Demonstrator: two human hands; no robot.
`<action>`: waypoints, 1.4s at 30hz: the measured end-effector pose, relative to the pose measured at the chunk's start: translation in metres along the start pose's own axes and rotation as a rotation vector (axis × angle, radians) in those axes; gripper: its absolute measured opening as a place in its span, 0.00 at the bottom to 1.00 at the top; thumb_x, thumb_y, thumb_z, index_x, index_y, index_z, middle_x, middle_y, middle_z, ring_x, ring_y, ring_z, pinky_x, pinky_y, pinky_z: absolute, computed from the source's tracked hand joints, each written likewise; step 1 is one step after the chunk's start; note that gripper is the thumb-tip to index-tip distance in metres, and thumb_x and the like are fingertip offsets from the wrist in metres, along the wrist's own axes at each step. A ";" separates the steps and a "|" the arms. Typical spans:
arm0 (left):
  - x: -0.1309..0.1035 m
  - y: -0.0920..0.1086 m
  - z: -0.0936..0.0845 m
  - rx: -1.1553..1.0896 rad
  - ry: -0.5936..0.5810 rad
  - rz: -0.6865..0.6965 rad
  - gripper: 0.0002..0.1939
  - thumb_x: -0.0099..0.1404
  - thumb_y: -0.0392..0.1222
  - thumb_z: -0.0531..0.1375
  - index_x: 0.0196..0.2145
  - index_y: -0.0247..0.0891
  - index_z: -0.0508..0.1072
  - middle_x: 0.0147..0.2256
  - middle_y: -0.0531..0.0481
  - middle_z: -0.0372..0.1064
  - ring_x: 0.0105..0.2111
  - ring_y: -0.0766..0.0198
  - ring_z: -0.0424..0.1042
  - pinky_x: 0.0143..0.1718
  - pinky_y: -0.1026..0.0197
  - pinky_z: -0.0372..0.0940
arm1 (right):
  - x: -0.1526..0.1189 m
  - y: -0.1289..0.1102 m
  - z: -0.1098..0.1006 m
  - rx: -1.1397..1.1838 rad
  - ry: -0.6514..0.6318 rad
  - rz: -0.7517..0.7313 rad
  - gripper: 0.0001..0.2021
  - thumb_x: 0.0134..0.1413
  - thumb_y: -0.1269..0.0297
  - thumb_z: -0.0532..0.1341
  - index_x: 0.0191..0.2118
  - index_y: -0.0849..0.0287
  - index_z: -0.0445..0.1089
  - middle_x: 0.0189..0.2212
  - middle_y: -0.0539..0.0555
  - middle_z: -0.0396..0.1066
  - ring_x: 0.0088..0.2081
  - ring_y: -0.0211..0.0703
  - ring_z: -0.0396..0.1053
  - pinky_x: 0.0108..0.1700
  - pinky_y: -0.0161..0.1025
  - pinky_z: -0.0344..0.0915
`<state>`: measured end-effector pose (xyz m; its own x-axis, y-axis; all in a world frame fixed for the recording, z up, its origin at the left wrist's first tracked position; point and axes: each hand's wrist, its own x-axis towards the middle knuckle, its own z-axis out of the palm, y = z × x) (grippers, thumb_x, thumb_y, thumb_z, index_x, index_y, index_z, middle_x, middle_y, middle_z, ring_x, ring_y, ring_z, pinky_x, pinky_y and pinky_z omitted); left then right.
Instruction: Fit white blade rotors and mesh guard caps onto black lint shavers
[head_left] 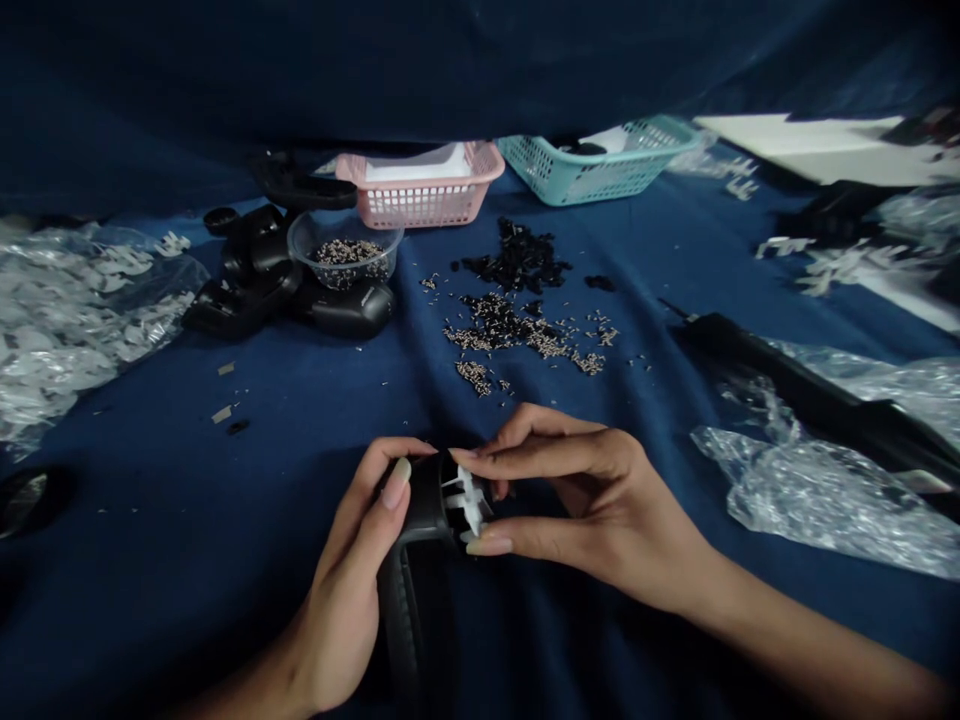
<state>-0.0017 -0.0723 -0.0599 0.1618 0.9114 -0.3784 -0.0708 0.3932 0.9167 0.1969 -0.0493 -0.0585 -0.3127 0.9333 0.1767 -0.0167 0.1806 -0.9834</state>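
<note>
At six o'clock, the black casing (426, 497) was clasped by the fingers of the left hand (346, 600), seemingly for steadiness, while the white piece (471, 500) at its open end was pinched by those of the right hand (622, 510).

The housing (426, 505) I grip is smooth, low-sheen plastic; the insert (471, 500) at its end, matt plastic; right of the housing, glossy, crinkled film (825, 505).

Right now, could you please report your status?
Left hand gripping black housing. Right hand pinching white part at the housing's open end. Loose small parts beyond, not obstructing.
</note>
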 end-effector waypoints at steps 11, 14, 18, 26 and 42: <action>0.008 0.000 0.004 -0.339 0.075 -0.345 0.18 0.62 0.53 0.64 0.47 0.42 0.77 0.44 0.48 0.78 0.39 0.54 0.78 0.35 0.59 0.72 | -0.001 0.001 0.001 -0.179 0.011 -0.121 0.20 0.47 0.66 0.76 0.48 0.51 0.80 0.38 0.52 0.76 0.38 0.40 0.76 0.41 0.37 0.74; 0.007 0.003 0.006 -0.441 0.094 -0.450 0.18 0.63 0.51 0.64 0.48 0.42 0.77 0.37 0.49 0.80 0.33 0.57 0.79 0.29 0.61 0.72 | -0.001 -0.001 0.001 -0.277 0.056 -0.167 0.16 0.50 0.63 0.75 0.46 0.55 0.80 0.39 0.54 0.75 0.37 0.40 0.75 0.39 0.37 0.73; 0.010 0.009 0.007 -0.528 0.063 -0.457 0.14 0.63 0.51 0.64 0.43 0.41 0.78 0.31 0.51 0.78 0.28 0.61 0.77 0.26 0.64 0.69 | -0.002 -0.004 0.002 -0.345 0.069 -0.197 0.09 0.57 0.57 0.69 0.38 0.58 0.79 0.32 0.53 0.73 0.30 0.38 0.70 0.29 0.35 0.67; 0.019 0.013 0.004 -0.613 -0.136 -0.590 0.25 0.72 0.54 0.48 0.27 0.36 0.74 0.19 0.46 0.71 0.16 0.64 0.67 0.18 0.64 0.59 | -0.011 -0.003 -0.001 -0.296 0.027 -0.208 0.16 0.70 0.54 0.55 0.48 0.58 0.74 0.27 0.50 0.64 0.28 0.38 0.63 0.30 0.36 0.61; 0.027 -0.002 -0.006 -0.644 -0.345 -0.455 0.28 0.66 0.59 0.54 0.27 0.30 0.75 0.20 0.44 0.69 0.20 0.62 0.68 0.24 0.62 0.56 | -0.005 0.011 -0.005 -0.109 0.001 -0.274 0.20 0.68 0.51 0.54 0.42 0.58 0.79 0.25 0.51 0.64 0.26 0.39 0.62 0.27 0.37 0.57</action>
<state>-0.0034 -0.0475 -0.0728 0.5926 0.6015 -0.5357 -0.4545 0.7988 0.3942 0.2035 -0.0505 -0.0701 -0.3095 0.8457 0.4348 0.0018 0.4578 -0.8891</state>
